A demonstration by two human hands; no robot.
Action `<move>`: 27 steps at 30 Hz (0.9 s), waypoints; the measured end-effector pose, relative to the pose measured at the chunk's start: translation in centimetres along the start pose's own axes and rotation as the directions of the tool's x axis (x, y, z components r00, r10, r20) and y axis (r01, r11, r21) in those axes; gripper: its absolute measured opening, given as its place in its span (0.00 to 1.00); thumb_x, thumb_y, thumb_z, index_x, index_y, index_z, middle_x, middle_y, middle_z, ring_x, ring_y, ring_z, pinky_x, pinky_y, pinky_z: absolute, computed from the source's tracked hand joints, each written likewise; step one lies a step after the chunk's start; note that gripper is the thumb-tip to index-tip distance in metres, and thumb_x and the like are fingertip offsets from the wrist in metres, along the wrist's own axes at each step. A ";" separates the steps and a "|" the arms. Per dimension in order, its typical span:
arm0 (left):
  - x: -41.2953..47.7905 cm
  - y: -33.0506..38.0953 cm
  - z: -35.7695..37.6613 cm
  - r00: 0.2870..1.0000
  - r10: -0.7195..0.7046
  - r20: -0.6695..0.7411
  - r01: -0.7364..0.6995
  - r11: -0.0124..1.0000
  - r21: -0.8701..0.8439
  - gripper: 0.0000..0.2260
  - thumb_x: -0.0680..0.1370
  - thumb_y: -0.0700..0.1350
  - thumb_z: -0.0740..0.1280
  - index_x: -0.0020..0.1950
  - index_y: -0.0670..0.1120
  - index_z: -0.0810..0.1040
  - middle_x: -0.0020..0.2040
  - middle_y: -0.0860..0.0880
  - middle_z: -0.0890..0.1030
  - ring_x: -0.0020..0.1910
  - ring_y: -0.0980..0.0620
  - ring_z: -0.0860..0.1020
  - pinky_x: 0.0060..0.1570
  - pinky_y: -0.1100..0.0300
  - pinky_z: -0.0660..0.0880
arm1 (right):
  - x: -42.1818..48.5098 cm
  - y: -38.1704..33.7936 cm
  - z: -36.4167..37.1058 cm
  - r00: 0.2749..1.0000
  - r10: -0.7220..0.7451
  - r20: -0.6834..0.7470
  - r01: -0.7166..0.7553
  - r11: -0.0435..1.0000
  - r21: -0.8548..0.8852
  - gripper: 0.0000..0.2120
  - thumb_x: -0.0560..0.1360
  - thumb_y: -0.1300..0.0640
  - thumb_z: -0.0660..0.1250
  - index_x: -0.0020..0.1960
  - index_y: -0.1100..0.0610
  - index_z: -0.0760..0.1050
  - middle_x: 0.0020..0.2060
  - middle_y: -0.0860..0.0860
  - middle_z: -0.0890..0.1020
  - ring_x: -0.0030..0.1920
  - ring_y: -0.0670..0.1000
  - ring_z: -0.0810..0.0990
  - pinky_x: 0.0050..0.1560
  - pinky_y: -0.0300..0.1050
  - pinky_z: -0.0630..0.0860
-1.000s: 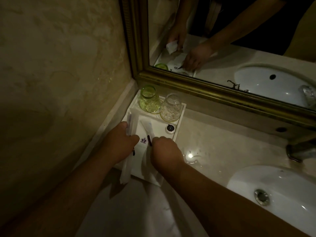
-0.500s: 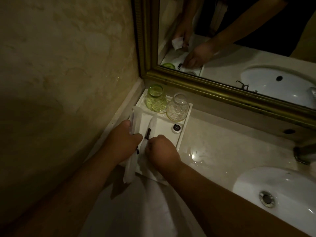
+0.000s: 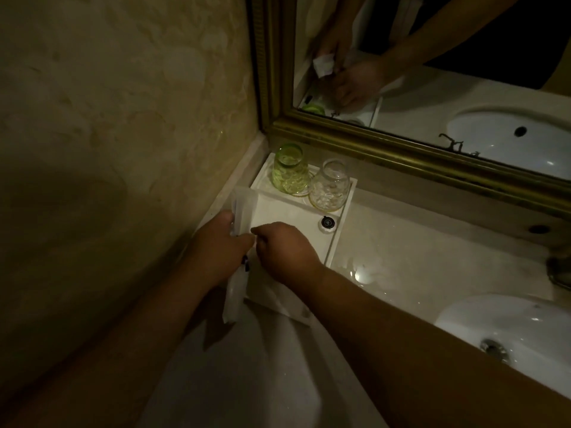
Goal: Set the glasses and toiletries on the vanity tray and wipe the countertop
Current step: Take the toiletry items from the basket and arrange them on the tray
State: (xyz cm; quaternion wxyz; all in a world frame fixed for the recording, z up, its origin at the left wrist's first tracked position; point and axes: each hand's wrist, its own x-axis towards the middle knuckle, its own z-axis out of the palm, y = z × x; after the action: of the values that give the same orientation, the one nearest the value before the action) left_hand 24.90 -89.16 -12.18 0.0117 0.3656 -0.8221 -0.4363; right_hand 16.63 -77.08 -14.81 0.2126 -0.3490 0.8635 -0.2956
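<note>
A white vanity tray [image 3: 338, 236] sits in the counter's back left corner by the wall. In its rear compartment stand a green glass [image 3: 289, 169] and a clear glass [image 3: 330, 189], both upside down. A small round black-topped container [image 3: 327, 223] rests in the front compartment. My left hand [image 3: 216, 251] grips a long white toiletry packet [image 3: 239, 208] at the tray's left edge; the packet's lower end hangs past the tray. My right hand [image 3: 285, 251] is closed over the tray's front part, touching the left hand; a second white packet [image 3: 287, 302] lies under it.
The beige stone countertop [image 3: 417, 254] is wet and shiny right of the tray. A white sink basin [image 3: 525, 322] with a drain lies at the right. A gold-framed mirror [image 3: 401, 149] backs the counter, and a tap shows at the right edge.
My hands have drawn together over the tray's left front. The packet seen between them earlier is now hidden under my right hand. The view has drifted slightly.
</note>
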 end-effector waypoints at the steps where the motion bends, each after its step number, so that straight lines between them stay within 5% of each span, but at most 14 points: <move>1: -0.1 0.3 0.2 1.000 0.007 0.000 -0.007 1.000 -0.018 0.17 0.76 0.52 0.71 0.64 0.53 0.75 0.48 0.57 0.79 0.44 0.56 0.79 0.37 0.59 0.73 | -0.5 0.1 -0.8 0.996 0.085 -0.019 -0.080 0.981 0.176 0.17 0.78 0.61 0.65 0.66 0.57 0.81 0.57 0.58 0.84 0.58 0.56 0.81 0.59 0.46 0.75; 4: -0.2 1.5 1.1 0.999 0.036 0.026 -0.033 0.996 -0.088 0.18 0.77 0.53 0.73 0.65 0.52 0.76 0.49 0.56 0.80 0.46 0.57 0.80 0.37 0.62 0.73 | -2.6 -0.2 -2.5 0.957 0.200 0.208 -0.289 0.698 0.655 0.13 0.72 0.57 0.68 0.56 0.53 0.83 0.47 0.57 0.85 0.45 0.55 0.84 0.46 0.48 0.78; 8: 0.0 2.8 2.4 0.998 0.041 0.045 -0.038 0.997 -0.074 0.21 0.75 0.55 0.73 0.65 0.49 0.78 0.54 0.49 0.83 0.49 0.50 0.81 0.38 0.59 0.72 | -4.2 0.1 -3.5 0.954 0.228 0.192 -0.298 0.692 0.657 0.08 0.71 0.58 0.71 0.50 0.56 0.82 0.44 0.59 0.86 0.43 0.59 0.86 0.45 0.57 0.83; 15: 0.1 3.4 3.2 0.996 -0.011 0.093 0.024 0.990 -0.139 0.26 0.73 0.50 0.76 0.69 0.49 0.75 0.56 0.49 0.81 0.51 0.48 0.81 0.48 0.52 0.79 | -4.3 1.7 -4.4 0.921 0.359 0.149 -0.351 0.602 0.717 0.09 0.75 0.65 0.72 0.53 0.66 0.79 0.38 0.61 0.81 0.37 0.59 0.80 0.41 0.55 0.80; 19: 0.4 3.1 3.0 0.997 -0.042 0.071 0.050 0.991 -0.125 0.13 0.78 0.56 0.70 0.61 0.56 0.76 0.50 0.51 0.82 0.48 0.50 0.81 0.51 0.50 0.79 | -4.2 1.9 -4.3 0.905 0.400 0.144 -0.363 0.551 0.751 0.01 0.76 0.64 0.71 0.47 0.61 0.80 0.40 0.61 0.83 0.36 0.56 0.83 0.32 0.47 0.80; 23: 0.5 2.2 2.1 0.998 -0.030 0.046 0.035 0.995 -0.094 0.04 0.77 0.55 0.68 0.51 0.59 0.77 0.47 0.54 0.81 0.47 0.50 0.80 0.52 0.49 0.78 | -3.4 2.8 -3.7 0.860 0.504 0.081 -0.428 0.624 0.654 0.02 0.75 0.63 0.72 0.47 0.61 0.80 0.39 0.62 0.85 0.33 0.58 0.85 0.36 0.57 0.85; 25: 0.5 1.7 1.8 0.999 -0.023 0.039 0.025 0.998 -0.049 0.08 0.77 0.52 0.69 0.55 0.59 0.76 0.46 0.56 0.79 0.46 0.52 0.79 0.48 0.53 0.76 | -3.0 2.7 -2.9 0.863 0.500 0.076 -0.456 0.706 0.541 0.10 0.74 0.61 0.73 0.53 0.62 0.79 0.44 0.61 0.85 0.39 0.60 0.86 0.43 0.61 0.85; 27: 0.4 1.6 1.6 0.999 -0.024 0.030 0.025 0.999 -0.043 0.05 0.77 0.52 0.69 0.48 0.60 0.74 0.44 0.59 0.78 0.42 0.56 0.78 0.40 0.58 0.73 | -2.9 2.6 -2.2 0.901 0.434 0.007 -0.417 0.860 0.294 0.20 0.73 0.56 0.74 0.62 0.59 0.76 0.52 0.58 0.83 0.50 0.60 0.85 0.50 0.55 0.83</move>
State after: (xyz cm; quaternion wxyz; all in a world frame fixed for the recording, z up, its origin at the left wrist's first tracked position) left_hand 23.11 -87.76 -12.17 0.0019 0.3688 -0.8079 -0.4596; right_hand 16.12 -72.67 -14.44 0.2952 -0.1061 0.8727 -0.3741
